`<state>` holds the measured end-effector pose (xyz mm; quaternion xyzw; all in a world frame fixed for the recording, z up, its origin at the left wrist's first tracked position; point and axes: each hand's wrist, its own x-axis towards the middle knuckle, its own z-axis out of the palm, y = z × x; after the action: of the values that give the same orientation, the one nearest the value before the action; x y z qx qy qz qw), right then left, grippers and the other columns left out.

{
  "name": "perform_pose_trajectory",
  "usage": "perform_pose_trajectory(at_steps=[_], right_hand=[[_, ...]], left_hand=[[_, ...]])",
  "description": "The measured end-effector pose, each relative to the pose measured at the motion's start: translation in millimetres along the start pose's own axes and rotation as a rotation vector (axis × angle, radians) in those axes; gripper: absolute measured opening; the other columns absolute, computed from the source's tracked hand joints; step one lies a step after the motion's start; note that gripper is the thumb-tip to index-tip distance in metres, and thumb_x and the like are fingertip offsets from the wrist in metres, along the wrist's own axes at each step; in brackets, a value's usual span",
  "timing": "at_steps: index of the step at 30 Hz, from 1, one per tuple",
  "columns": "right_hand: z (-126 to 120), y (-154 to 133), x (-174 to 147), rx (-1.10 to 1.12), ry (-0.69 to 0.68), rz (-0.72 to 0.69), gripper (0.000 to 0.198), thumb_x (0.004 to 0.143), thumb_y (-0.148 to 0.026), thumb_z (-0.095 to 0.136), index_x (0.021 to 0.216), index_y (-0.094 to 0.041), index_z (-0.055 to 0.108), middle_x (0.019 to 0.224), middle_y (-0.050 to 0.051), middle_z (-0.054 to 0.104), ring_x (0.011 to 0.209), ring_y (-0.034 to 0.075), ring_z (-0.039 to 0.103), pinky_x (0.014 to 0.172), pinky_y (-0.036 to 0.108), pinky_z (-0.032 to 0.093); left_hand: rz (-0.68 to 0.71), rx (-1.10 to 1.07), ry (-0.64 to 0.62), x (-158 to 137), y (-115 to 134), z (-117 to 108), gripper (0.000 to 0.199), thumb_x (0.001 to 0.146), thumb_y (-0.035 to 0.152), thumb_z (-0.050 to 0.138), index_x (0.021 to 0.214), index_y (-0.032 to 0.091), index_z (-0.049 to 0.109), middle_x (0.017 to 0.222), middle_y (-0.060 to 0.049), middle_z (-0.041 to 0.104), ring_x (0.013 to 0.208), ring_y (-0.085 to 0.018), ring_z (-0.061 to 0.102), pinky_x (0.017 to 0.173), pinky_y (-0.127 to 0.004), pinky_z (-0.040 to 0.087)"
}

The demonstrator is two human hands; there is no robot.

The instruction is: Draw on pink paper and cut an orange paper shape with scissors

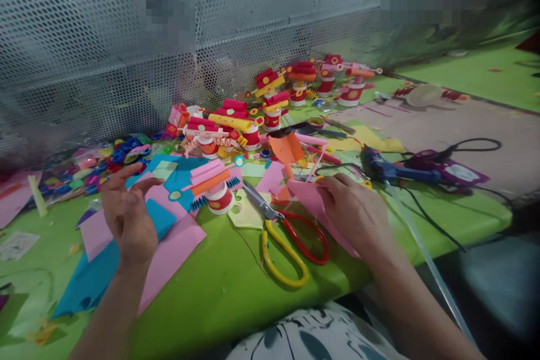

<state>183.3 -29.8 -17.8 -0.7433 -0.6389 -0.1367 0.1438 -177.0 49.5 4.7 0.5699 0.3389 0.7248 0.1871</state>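
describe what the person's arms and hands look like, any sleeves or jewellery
Both forearms are bare with no sleeves in view. The left hand and the right hand wear no gloves, and no rings, watch or bracelet show. Below them, a white garment with a dark brushstroke pattern covers the lap.

The premises were a handicraft workshop, arranged for small-batch assembly of paper ornaments. A green worktable (219, 292) carried cut sheets of pink paper (169, 253), scissors (287, 236), a blue glue gun (388, 170) on its cord, and a heap of coloured bottle caps (105, 160). Rows of finished red-and-yellow paper figures (304, 87) stood along a perforated metal partition (105, 56), with a second green bench (485, 73) beyond.
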Motion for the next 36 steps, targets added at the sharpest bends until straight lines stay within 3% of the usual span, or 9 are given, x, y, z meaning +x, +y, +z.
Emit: perform_pose_trajectory(at_steps=[2,7,11,16,19,23,29,32,36], right_hand=[[-6,1,-2,0.050,0.101,0.024,0.026,0.102,-0.029,0.054,0.102,-0.022,0.079,0.106,0.007,0.080,0.072,0.022,0.072,0.053,0.032,0.040],[-26,11,5,0.234,0.539,0.152,0.027,0.099,-0.034,0.061,0.105,-0.017,0.081,0.104,0.011,0.079,0.071,0.015,0.070,0.063,0.025,0.052],[-41,12,7,0.207,0.769,0.113,0.023,0.093,-0.029,0.070,0.100,-0.012,0.083,0.085,0.012,0.080,0.067,0.017,0.069,0.063,0.027,0.051],[-40,3,-1,0.165,0.664,0.130,0.021,0.093,-0.028,0.067,0.091,-0.012,0.080,0.067,0.007,0.074,0.057,0.016,0.064,0.059,0.027,0.046],[-33,0,1,0.196,0.555,0.202,0.021,0.092,-0.030,0.063,0.092,-0.015,0.079,0.072,0.007,0.075,0.062,0.017,0.067,0.061,0.027,0.045],[-28,-8,7,0.319,0.390,0.338,0.023,0.089,-0.035,0.060,0.096,-0.017,0.073,0.079,0.010,0.075,0.068,0.022,0.069,0.065,0.032,0.044],[-34,-20,-4,0.592,0.216,0.360,0.022,0.088,-0.044,0.063,0.094,-0.023,0.065,0.055,0.000,0.067,0.048,0.021,0.069,0.053,0.030,0.046],[-40,-24,-10,0.643,0.213,0.421,0.026,0.082,-0.049,0.066,0.092,-0.025,0.065,0.052,-0.001,0.066,0.047,0.023,0.069,0.052,0.032,0.047],[-47,-21,1,0.409,0.252,0.327,0.024,0.076,-0.050,0.064,0.083,-0.027,0.067,0.056,0.002,0.067,0.051,0.022,0.066,0.051,0.034,0.040]], left_hand=[[0.006,-0.008,-0.004,0,0,-1,0.026,0.085,0.046,0.074,0.104,0.029,0.068,0.125,-0.004,0.066,0.083,-0.023,0.069,0.090,-0.052,0.056],[0.016,-0.031,0.008,3,-1,-1,0.029,0.081,0.047,0.077,0.100,0.028,0.067,0.122,-0.004,0.065,0.089,-0.024,0.067,0.087,-0.050,0.057],[0.043,-0.058,-0.005,4,-2,-1,0.033,0.079,0.047,0.079,0.104,0.028,0.069,0.123,-0.005,0.066,0.085,-0.024,0.068,0.087,-0.052,0.056],[0.045,-0.036,-0.034,1,1,1,0.029,0.084,0.047,0.076,0.102,0.025,0.067,0.126,-0.005,0.065,0.082,-0.022,0.069,0.084,-0.047,0.056],[0.020,-0.023,-0.032,-1,3,3,0.028,0.086,0.047,0.074,0.093,0.023,0.062,0.127,-0.006,0.065,0.085,-0.021,0.070,0.086,-0.045,0.056],[-0.027,0.029,-0.044,-3,1,3,0.028,0.088,0.047,0.071,0.095,0.022,0.061,0.128,-0.008,0.065,0.084,-0.021,0.072,0.089,-0.046,0.055],[-0.104,0.033,-0.024,-4,-5,0,0.033,0.092,0.051,0.067,0.111,0.025,0.065,0.130,-0.009,0.064,0.087,-0.021,0.072,0.094,-0.044,0.054],[-0.115,0.031,0.003,-2,-4,-1,0.033,0.093,0.053,0.065,0.109,0.024,0.064,0.130,-0.009,0.063,0.088,-0.021,0.072,0.096,-0.045,0.054],[-0.150,0.024,0.073,1,-2,-2,0.035,0.093,0.056,0.065,0.113,0.027,0.064,0.130,-0.008,0.063,0.089,-0.020,0.071,0.097,-0.044,0.054]])
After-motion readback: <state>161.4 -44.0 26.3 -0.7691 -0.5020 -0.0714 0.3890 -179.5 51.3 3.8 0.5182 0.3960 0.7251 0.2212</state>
